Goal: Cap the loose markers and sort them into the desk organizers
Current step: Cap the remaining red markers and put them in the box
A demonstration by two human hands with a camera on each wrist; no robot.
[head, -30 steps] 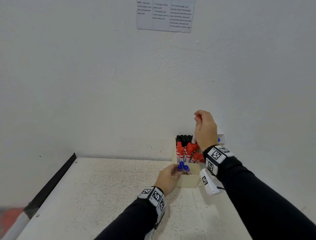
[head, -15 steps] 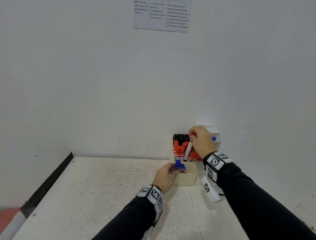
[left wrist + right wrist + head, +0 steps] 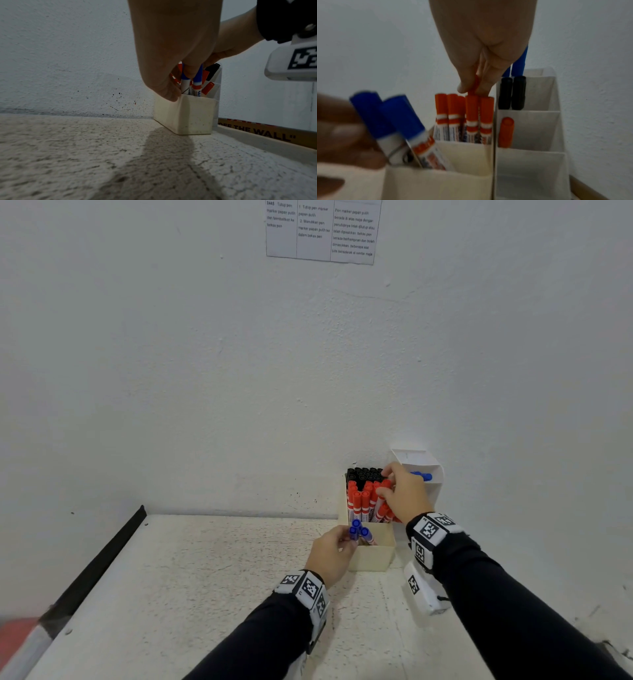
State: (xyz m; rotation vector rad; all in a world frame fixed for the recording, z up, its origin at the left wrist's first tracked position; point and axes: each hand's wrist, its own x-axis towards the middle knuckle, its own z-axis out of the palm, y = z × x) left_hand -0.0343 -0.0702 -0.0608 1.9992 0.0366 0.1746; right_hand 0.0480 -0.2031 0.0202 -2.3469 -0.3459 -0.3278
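Head view, left hand: left hand pinches the blue markers by their caps; they stand tilted in the near compartment of the cream organizer, at the far right of the table.
Head view, right hand: right hand curls its fingers over the red markers in the middle compartment; black markers stand in the far one.
Head view, surroundings: a white organizer just right of the cream one, against the wall, shows a blue cap. A printed sheet is taped high up.
Left wrist view, handling: fingertips touch the cream organizer rim. The markers look light, stiff and smooth; judged best held at the cap or upper barrel.
Left wrist view, obstruction: right hand above, close; a lettered strip lies along the wall base.
Right wrist view, grip: thumb and fingers pinch one red cap just above the packed red row.
Right wrist view, obstacles: the row is tight, so neighbouring caps may block seating; the divider is close. The white organizer holds two black markers and one red marker in separate tiers.
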